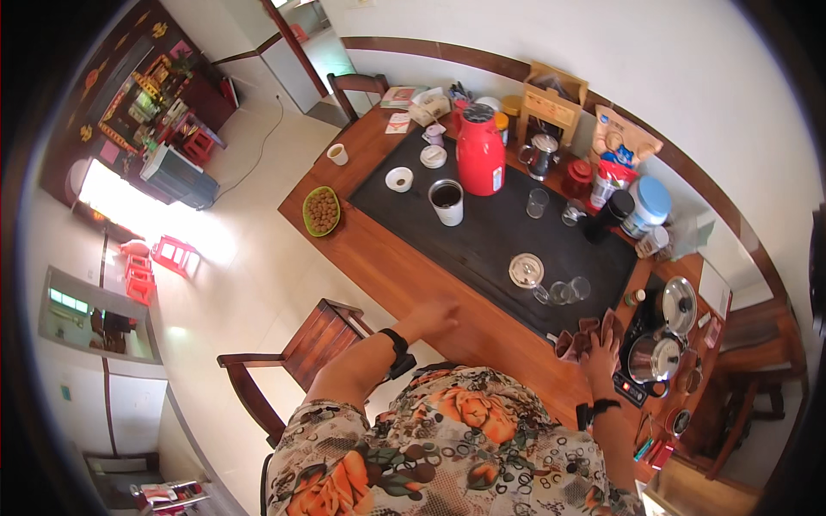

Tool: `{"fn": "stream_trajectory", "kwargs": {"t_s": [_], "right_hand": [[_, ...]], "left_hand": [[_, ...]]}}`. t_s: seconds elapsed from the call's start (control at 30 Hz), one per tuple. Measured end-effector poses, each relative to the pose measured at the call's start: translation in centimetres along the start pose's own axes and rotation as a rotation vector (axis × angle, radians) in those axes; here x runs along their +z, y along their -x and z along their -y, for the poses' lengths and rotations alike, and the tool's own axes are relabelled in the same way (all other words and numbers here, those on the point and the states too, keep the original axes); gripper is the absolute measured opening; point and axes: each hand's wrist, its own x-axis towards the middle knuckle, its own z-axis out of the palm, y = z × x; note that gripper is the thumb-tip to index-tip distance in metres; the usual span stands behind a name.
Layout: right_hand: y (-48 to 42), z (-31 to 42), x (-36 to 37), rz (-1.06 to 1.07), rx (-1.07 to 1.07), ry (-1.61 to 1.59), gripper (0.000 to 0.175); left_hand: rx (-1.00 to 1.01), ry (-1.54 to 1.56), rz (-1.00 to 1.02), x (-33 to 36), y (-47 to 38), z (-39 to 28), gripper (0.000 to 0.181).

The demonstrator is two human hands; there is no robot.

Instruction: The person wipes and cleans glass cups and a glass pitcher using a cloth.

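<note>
My right hand (600,358) grips a bunched brown cloth (574,342) at the near right corner of the black tea tray (413,219). Over the bare wooden table edge (464,290), my left hand (439,319) is blurred, and no object shows in it. A steel-rimmed white tumbler (447,203) with dark liquid stands on the tray. Nearer the cloth are a glass lid or dish (526,270) and a clear glass pitcher (561,292) lying on its side. Right of the cloth, a lidded steel pot (653,358) sits on a lit electric cooker (629,389).
A red thermos jug (481,151), a glass press pot (541,157) and several jars line the tray's far side. A green bowl of round brown snacks (321,211) and a paper cup (337,154) stand left. A wooden chair (322,342) is beside me.
</note>
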Motion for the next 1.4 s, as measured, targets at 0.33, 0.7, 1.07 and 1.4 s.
{"fn": "stream_trajectory", "kwargs": {"t_s": [0.33, 0.7, 1.07, 1.4], "right_hand": [[4.2, 2.5, 1.8, -0.205, 0.008, -0.052, 0.039], [7.5, 6.5, 0.2, -0.059, 0.165, -0.259, 0.038], [3.7, 17.1, -1.3, 0.075, -0.297, -0.235, 0.041], [6.9, 7.8, -2.1, -0.021, 0.422, -0.203, 0.039]], "left_hand": [[-0.965, 0.919, -0.833, -6.0, -4.3, 26.7, 0.038], [-0.869, 1.556, -0.824, -10.2, -0.3, 39.4, 0.031], [-0.279, 0.957, -0.558, -6.5, -10.1, 16.2, 0.073], [0.155, 0.344, -0.586, -11.9, -19.1, 8.7, 0.099]]}}
